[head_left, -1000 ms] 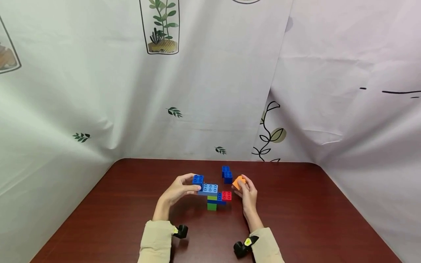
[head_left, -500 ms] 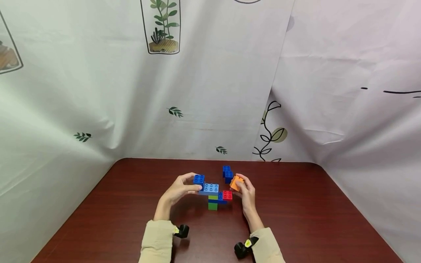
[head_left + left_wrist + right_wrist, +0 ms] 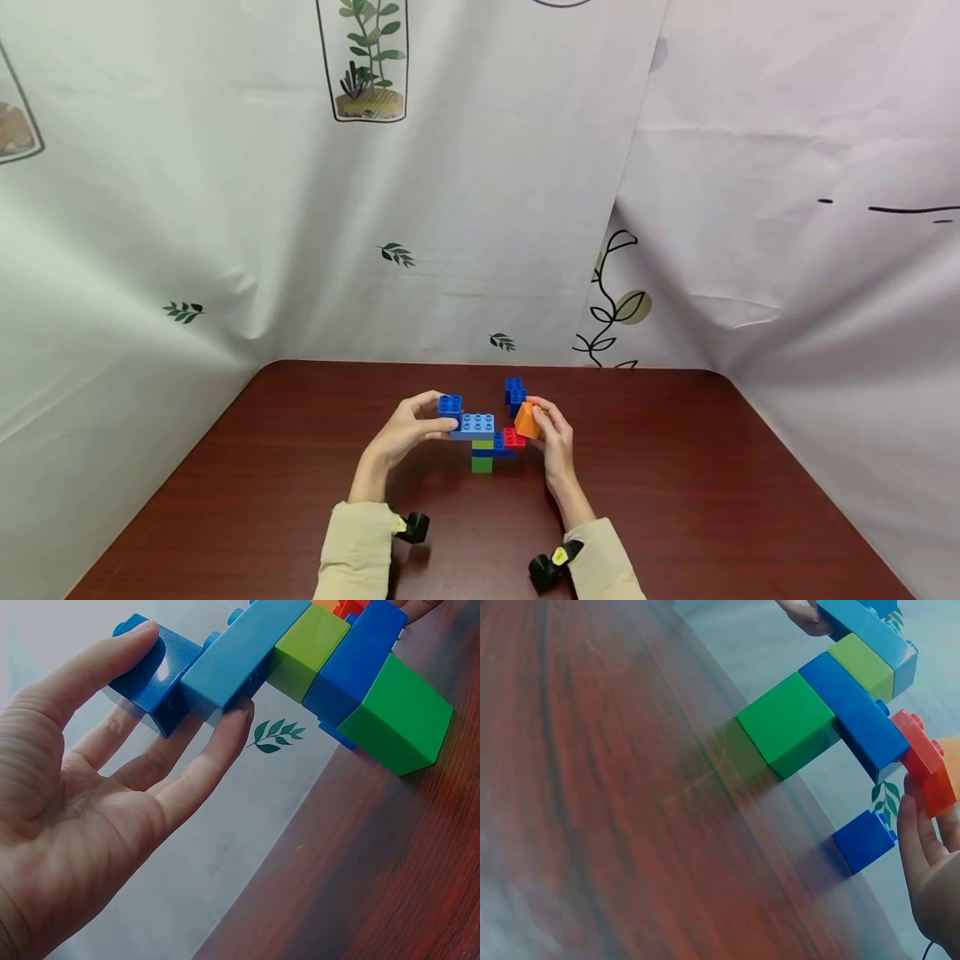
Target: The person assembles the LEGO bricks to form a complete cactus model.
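Observation:
My left hand (image 3: 405,429) pinches a dark blue brick (image 3: 450,406) between thumb and fingers. That brick sits on the left end of a light blue brick (image 3: 474,427), whose underside a fingertip touches in the left wrist view. Below come a lime brick (image 3: 311,652), a long dark blue brick (image 3: 855,712) and a green brick (image 3: 787,724) at the bottom. A red brick (image 3: 513,438) is on the right end of the long blue one. My right hand (image 3: 558,446) pinches an orange brick (image 3: 527,421), tilted, right beside the red brick. Whether they touch, I cannot tell.
Two dark blue bricks (image 3: 515,393) are on the brown table (image 3: 660,467) behind the orange brick. A white cloth (image 3: 480,183) with printed plants hangs along the back. Both sleeves carry small black wrist cameras (image 3: 545,571).
The right hand has moved left with the orange brick, up to the red brick. The built bricks have shifted slightly away from the person; the left hand keeps its hold.

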`<state>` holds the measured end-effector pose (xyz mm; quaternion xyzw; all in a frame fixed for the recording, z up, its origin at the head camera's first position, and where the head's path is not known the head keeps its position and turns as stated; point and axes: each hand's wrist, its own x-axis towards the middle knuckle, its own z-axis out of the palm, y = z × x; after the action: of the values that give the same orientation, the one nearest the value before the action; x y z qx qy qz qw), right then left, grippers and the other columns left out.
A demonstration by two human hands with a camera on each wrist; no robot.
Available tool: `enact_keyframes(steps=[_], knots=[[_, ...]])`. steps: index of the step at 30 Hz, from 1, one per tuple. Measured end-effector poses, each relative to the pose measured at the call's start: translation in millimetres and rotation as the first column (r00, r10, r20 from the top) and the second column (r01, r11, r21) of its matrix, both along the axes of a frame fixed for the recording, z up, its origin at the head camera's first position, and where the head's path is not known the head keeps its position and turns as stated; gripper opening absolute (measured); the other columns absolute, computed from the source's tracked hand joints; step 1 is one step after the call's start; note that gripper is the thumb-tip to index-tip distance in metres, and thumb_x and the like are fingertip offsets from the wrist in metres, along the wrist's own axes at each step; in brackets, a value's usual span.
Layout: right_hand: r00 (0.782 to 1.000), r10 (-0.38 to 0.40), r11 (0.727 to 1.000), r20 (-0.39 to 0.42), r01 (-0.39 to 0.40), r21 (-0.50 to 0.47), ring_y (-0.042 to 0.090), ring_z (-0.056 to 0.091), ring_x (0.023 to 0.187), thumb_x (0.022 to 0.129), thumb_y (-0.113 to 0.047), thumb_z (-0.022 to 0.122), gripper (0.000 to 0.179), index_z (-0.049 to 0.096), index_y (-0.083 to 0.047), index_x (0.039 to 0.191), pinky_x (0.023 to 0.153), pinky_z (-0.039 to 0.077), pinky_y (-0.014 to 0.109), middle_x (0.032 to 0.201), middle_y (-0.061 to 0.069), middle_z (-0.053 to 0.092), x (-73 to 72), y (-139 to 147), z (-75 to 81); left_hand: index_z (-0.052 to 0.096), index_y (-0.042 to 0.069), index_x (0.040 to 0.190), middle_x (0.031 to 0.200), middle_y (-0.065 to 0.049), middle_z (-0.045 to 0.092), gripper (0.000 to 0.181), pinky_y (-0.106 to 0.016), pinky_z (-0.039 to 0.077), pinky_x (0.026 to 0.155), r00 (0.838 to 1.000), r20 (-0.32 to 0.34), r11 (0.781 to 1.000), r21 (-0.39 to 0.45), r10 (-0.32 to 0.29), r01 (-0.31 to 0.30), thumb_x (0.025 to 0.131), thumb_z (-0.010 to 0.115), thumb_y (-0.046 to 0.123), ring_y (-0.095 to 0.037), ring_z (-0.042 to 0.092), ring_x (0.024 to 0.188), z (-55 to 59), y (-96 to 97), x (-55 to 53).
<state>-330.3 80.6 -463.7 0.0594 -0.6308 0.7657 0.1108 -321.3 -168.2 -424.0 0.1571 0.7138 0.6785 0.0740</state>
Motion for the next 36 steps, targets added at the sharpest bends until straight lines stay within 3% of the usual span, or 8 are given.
enact_keyframes(steps=[6, 10, 15, 21, 27, 36], knots=[[0.993, -0.075, 0.993, -0.091, 0.083, 0.082, 0.004, 0.059, 0.078, 0.101, -0.015, 0.052, 0.033, 0.059, 0.003, 0.127, 0.067, 0.054, 0.016, 0.095, -0.006, 0.063, -0.5, -1.2, -2.8, 0.054, -0.004, 0.122, 0.102, 0.0, 0.062, 0.042, -0.029, 0.058, 0.084, 1.0, 0.005, 1.0, -0.011, 0.014, -0.014, 0.088, 0.071, 0.014, -0.017, 0.067, 0.086, 0.1, -1.6, 1.3], [0.993, -0.08, 0.995, -0.083, 0.085, 0.05, 0.003, 0.061, 0.077, 0.1, -0.013, 0.052, 0.031, 0.058, 0.008, 0.122, 0.068, 0.054, 0.016, 0.092, -0.006, 0.064, 0.1, -0.4, -6.5, 0.053, -0.004, 0.125, 0.102, -0.002, 0.062, 0.045, -0.033, 0.058, 0.088, 1.0, 0.011, 1.0, -0.026, 0.011, -0.011, 0.089, 0.071, 0.016, -0.017, 0.067, 0.087, -0.5, -1.8, 1.3], [0.996, -0.057, 0.996, -0.065, 0.061, 0.067, 0.004, 0.06, 0.074, 0.099, -0.01, 0.051, 0.026, 0.061, 0.009, 0.114, 0.066, 0.053, 0.018, 0.087, -0.01, 0.063, 0.5, 0.5, -5.7, 0.053, -0.004, 0.125, 0.101, -0.001, 0.062, 0.044, -0.037, 0.057, 0.09, 1.0, 0.008, 0.999, -0.031, 0.014, -0.014, 0.089, 0.071, 0.015, -0.016, 0.068, 0.086, -0.8, -2.0, 1.4], [0.993, -0.01, 0.992, -0.114, 0.024, 0.126, 0.005, 0.056, 0.071, 0.098, -0.005, 0.05, 0.023, 0.062, 0.009, 0.112, 0.063, 0.048, 0.018, 0.084, -0.01, 0.061, 10.5, -1.9, 9.8, 0.054, -0.003, 0.122, 0.101, 0.0, 0.062, 0.041, -0.034, 0.058, 0.088, 1.0, -0.004, 0.999, -0.031, 0.021, -0.021, 0.089, 0.071, 0.015, -0.018, 0.067, 0.087, 0.3, -2.8, 2.1], [0.986, 0.025, 0.99, -0.167, -0.001, 0.143, 0.005, 0.057, 0.071, 0.098, -0.007, 0.051, 0.023, 0.063, 0.007, 0.113, 0.061, 0.049, 0.018, 0.085, -0.009, 0.06, 3.1, -3.0, 0.1, 0.054, -0.003, 0.121, 0.103, -0.001, 0.062, 0.041, -0.033, 0.058, 0.086, 1.0, -0.011, 1.0, -0.021, 0.014, -0.014, 0.089, 0.071, 0.015, -0.017, 0.067, 0.087, 1.0, -3.1, 2.0], [0.99, 0.074, 0.98, -0.123, -0.05, 0.192, 0.005, 0.055, 0.072, 0.099, -0.009, 0.048, 0.028, 0.059, 0.009, 0.117, 0.064, 0.052, 0.023, 0.09, 0.0, 0.06, 1.8, 0.8, -0.2, 0.054, -0.003, 0.123, 0.105, -0.003, 0.061, 0.042, -0.032, 0.058, 0.086, 1.0, -0.009, 0.999, -0.021, 0.026, -0.026, 0.089, 0.071, 0.015, -0.016, 0.067, 0.087, 0.9, -3.5, 1.7]])
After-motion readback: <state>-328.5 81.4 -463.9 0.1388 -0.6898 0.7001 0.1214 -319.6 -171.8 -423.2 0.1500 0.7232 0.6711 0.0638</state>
